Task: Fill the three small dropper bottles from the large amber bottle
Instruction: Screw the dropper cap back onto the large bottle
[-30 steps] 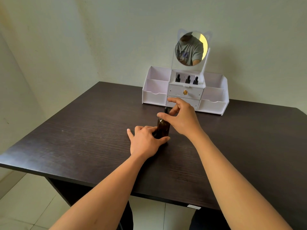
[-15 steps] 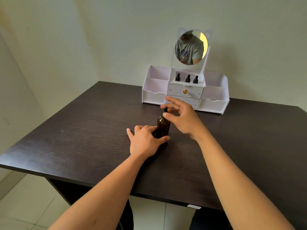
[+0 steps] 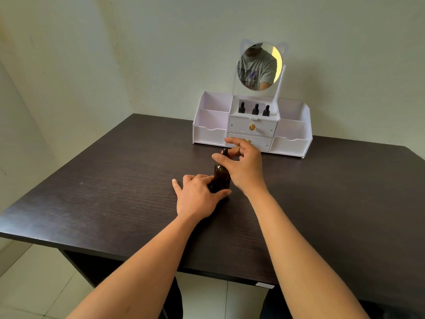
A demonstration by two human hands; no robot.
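left hand [image 3: 197, 196] grips the amber bottle [image 3: 221, 178]; right hand [image 3: 243, 169] pinches its black cap [image 3: 225, 151]. three dropper bottles [image 3: 255, 109] stand in the organizer [image 3: 292, 143].

A dark wood-grain table [image 3: 115, 192] stands against pale walls [image 3: 161, 54] over a light tiled floor [image 3: 34, 284].

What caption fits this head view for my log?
Left hand grips the amber bottle on the table, right hand at its cap; three small bottles stand in the organizer.
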